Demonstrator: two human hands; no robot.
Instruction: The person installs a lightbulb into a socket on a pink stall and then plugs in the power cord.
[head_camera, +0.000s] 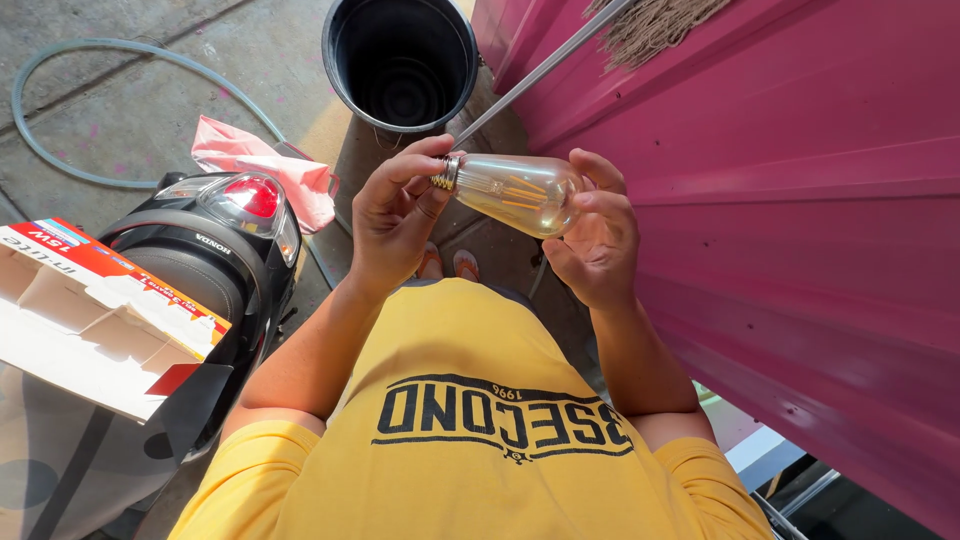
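Note:
A clear glass filament bulb (515, 190) with a metal screw base lies sideways between both hands at chest height. My left hand (395, 215) pinches the threaded metal base with fingertips and thumb. My right hand (598, 240) cups the rounded glass end from the right. Both hands are over my yellow shirt (470, 440), with my sandalled feet visible far below.
A black bucket (345, 70) stands on the concrete ahead. A magenta metal wall (800, 200) runs along the right, a broom handle (545, 70) leaning on it. At left is a black scooter's rear (215, 250) with an opened cardboard bulb box (85, 320) on its seat, a pink cloth (260, 160) and a hose (70, 60).

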